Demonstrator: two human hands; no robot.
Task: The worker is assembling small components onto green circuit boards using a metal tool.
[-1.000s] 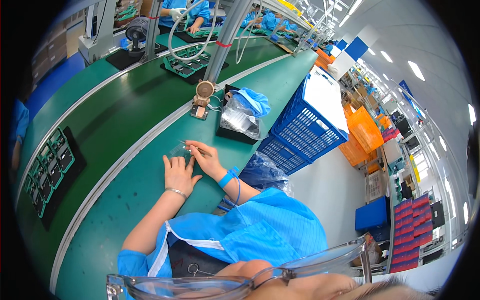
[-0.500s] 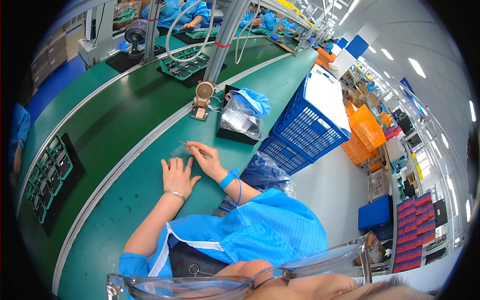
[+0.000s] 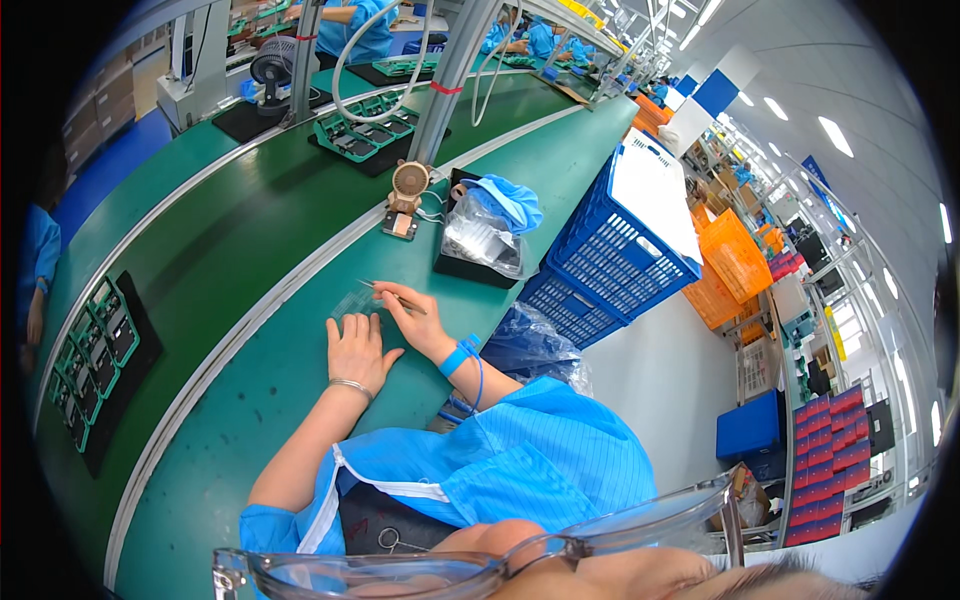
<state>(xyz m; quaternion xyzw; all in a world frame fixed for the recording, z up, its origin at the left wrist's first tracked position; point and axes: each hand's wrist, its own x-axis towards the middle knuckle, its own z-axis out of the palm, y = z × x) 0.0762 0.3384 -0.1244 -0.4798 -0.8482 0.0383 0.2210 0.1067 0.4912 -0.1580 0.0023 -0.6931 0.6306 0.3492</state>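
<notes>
On the green desk (image 3: pixel 225 430), a clear sheet (image 3: pixel 349 303) is lying flat, the left hand (image 3: pixel 357 352), fingers uncurled, is resting by its near edge, seemingly steadying it, and the right hand (image 3: pixel 413 318) is pinching a slim pointed tool (image 3: pixel 369 284), presumably for fine control.

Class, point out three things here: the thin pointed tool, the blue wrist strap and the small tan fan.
Thin pointed tool (image 3: pixel 410 305), head view: rear part of its shaft.
Blue wrist strap (image 3: pixel 459 356), head view: middle of its band.
Small tan fan (image 3: pixel 409 181), head view: its round front.
</notes>
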